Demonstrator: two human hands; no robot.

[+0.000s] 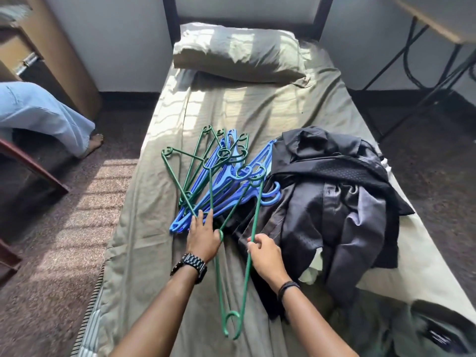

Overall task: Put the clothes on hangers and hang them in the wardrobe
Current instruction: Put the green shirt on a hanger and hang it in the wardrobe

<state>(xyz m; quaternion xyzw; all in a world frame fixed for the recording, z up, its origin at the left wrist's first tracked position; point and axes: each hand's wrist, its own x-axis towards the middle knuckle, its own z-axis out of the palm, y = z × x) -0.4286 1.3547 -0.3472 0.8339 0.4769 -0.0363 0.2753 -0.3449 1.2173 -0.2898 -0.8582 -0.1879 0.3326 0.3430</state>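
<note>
A heap of green and blue plastic hangers [221, 173] lies fanned out on the olive bed sheet [154, 228]. To its right sits a pile of dark grey and black clothes [334, 202]. My left hand [203, 235], with a black watch on the wrist, rests with straight fingers on the near end of the hanger heap. My right hand [265, 253] pinches the bar of one green hanger [247, 266], whose hook end points toward me and which lies partly drawn out from the heap.
A pillow [239, 52] lies at the head of the bed. A wooden cabinet [51, 55] stands at the far left. Another person's leg and bare foot [51, 117] are on the carpet at left. A metal-legged table [438, 47] stands at right.
</note>
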